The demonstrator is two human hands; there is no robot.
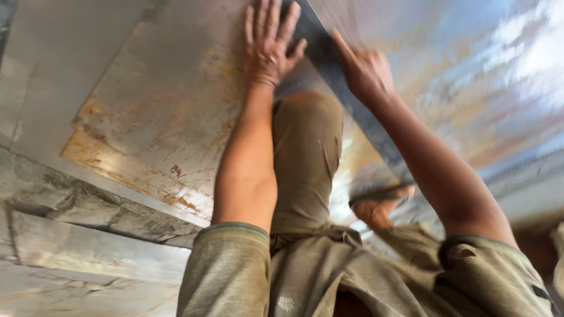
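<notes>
My left hand (pixel 267 44) lies flat with its fingers spread on a large rusty steel sheet (pixel 164 111), its fingertips at the edge of a long dark flat bar (pixel 352 105). The bar runs diagonally from the top middle down toward my sandalled foot (pixel 382 205). My right hand (pixel 367 70) rests on the bar's other side, index finger stretched forward along it and the other fingers curled. Whether those fingers hold anything is hidden. My bent knee (pixel 305 129) in olive trousers sits between my two arms.
A shinier, glaring metal sheet (pixel 482 70) spreads to the right of the bar. More grey sheets lie stacked in steps at the left (pixel 76 246), their edges raised above one another. I squat directly on the sheets.
</notes>
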